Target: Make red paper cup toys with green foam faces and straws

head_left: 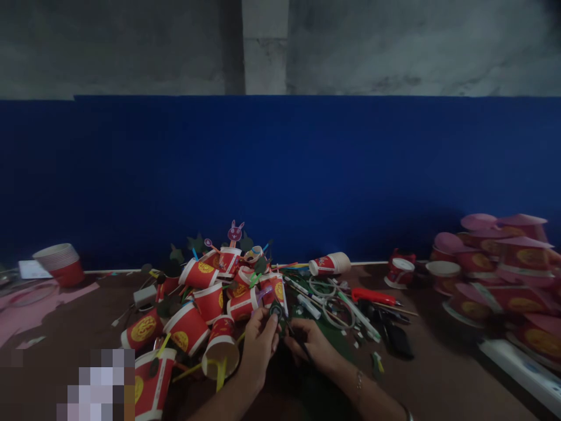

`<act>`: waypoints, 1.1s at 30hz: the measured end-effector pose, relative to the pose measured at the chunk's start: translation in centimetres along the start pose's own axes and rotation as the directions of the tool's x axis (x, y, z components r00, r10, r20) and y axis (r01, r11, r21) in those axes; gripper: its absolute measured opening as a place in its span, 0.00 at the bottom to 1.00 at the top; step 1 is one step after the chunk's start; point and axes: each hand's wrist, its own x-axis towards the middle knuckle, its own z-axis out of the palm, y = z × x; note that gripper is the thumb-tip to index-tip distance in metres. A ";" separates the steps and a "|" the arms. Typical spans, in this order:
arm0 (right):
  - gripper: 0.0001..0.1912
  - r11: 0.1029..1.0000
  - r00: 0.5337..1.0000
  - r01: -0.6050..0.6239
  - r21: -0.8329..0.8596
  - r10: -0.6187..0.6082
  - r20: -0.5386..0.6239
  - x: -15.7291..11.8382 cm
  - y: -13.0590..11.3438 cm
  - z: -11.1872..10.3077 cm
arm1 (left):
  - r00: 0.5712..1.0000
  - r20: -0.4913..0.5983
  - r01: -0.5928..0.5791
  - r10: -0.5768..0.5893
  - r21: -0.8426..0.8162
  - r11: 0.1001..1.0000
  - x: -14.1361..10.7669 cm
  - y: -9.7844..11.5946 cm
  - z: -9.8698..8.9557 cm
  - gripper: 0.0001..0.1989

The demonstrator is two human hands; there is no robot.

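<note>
Near the table's front middle, my left hand (pixel 260 345) pinches a small dark green paper piece (pixel 276 309) between thumb and fingers. Close beside it on the right, my right hand (pixel 316 346) is closed on a slim dark tool (pixel 302 342), whose tip points toward the green piece. Dimness and blur hide the tool's exact kind. Beneath and behind my hands lies a dark green sheet (pixel 335 339) with small white scraps on it. To the left is a heap of red paper cups (pixel 208 301), several with straws and paper cut-outs, one bearing a pink rabbit face (pixel 235 233).
A cup stack (pixel 63 266) and pink paper (pixel 26 313) are at far left. Right of my hands lie glue sticks (pixel 359 316), a red glue gun (pixel 372 295) and a black object (pixel 398 339). Pink-topped cups (pixel 521 257) and a white box (pixel 521 365) crowd the right.
</note>
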 end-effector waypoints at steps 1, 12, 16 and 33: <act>0.16 1.000 1.000 0.001 0.006 -0.001 0.000 0.0 0.0 0.0 | 1.000 0.002 0.002 -0.002 0.003 1.000 0.0 0.0 0.0 0.18; 0.14 0.999 0.999 -0.032 -0.041 0.032 -0.001 -0.1 -0.2 -0.3 | 1.000 -0.021 -0.001 0.001 -0.007 1.000 0.0 0.0 0.0 0.19; 0.16 0.999 1.000 -0.023 -0.034 0.023 -0.005 -0.1 -0.6 -0.3 | 0.999 -0.034 -0.010 0.010 0.003 1.000 0.0 0.0 0.0 0.19; 0.14 0.998 1.000 0.015 -0.053 -0.014 0.009 0.1 0.2 -0.4 | 0.999 0.012 -0.040 0.039 0.054 0.998 0.2 -0.5 -0.3 0.15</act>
